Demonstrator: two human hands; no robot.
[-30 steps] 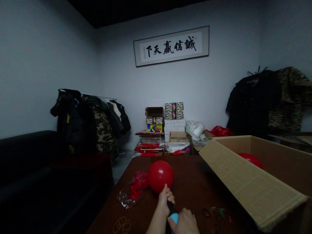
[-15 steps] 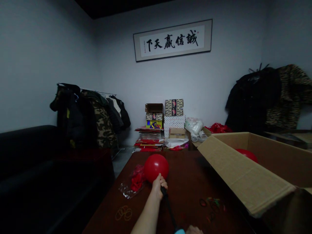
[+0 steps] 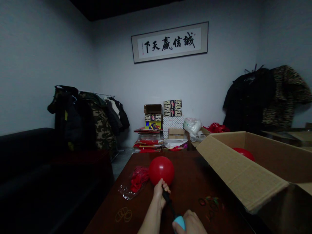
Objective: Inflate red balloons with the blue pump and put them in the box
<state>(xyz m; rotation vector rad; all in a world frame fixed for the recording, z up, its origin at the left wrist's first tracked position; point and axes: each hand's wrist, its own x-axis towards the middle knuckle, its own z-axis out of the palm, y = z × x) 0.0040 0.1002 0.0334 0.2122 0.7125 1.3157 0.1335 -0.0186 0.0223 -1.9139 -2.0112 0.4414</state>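
Gripping the front end of a hand pump, the fingers of the left hand are curled tight around the spot where a red balloon sits on the nozzle, with the balloon swelling just above the knuckles. The right hand is wrapped around the pump's light blue handle at the bottom edge of the view, close behind the left. Both hands hover over a dark wooden table. Just left of the balloon lies a clear bag of red balloons, and nearer the front edge a few rubber bands lie loose; more coloured bands lie to the right of the pump. A big open cardboard box crowds the right side of the table, its flap leaning toward the hands, with another red balloon inside it. Beyond the table stand stacked boxes, a coat rack and a framed scroll on the wall. Compared with half a second ago, the right hand has come forward so the rod is shorter, and the balloon looks slightly fuller.
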